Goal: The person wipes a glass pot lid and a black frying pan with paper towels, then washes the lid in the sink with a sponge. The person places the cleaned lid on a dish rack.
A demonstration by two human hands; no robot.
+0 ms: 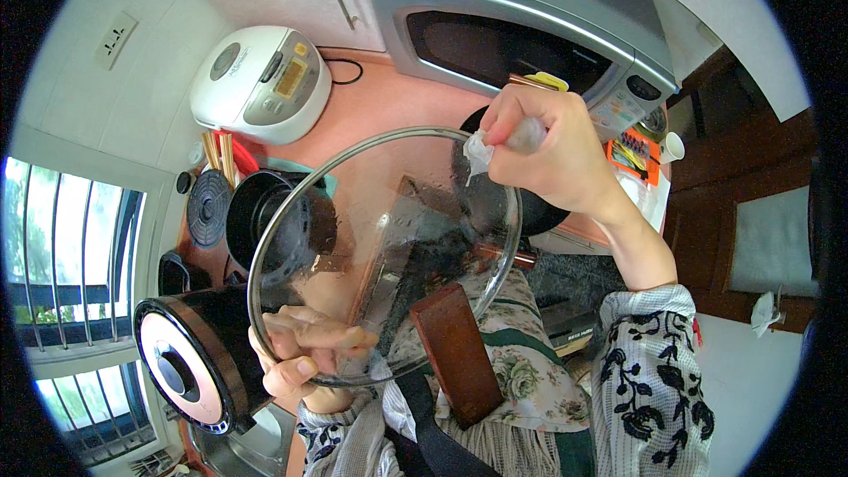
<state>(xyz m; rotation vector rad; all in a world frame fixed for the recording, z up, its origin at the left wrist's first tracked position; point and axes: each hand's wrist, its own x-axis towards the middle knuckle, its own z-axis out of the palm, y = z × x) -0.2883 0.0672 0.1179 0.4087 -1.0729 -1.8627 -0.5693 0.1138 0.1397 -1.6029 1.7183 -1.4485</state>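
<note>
A large round glass lid (397,199) with a metal rim is held up before me, drops of moisture on its glass. My left hand (305,348) grips the lid's lower left rim, thumb in front and fingers seen through the glass. At the upper right rim, my right hand (546,146) pinches a crumpled white tissue (478,152) against the edge. A dark brown wooden block (457,354) overlaps the lid's lower right, close to my apron (520,371). Behind the lid and my right hand is a black pan (543,212), partly hidden.
On the pink counter (404,96) stand a white rice cooker (262,86) and a silver microwave (517,26). A black pot (255,212) is left of the lid, with a black air fryer (199,358) nearer me. A metal sink (255,437) lies at lower left.
</note>
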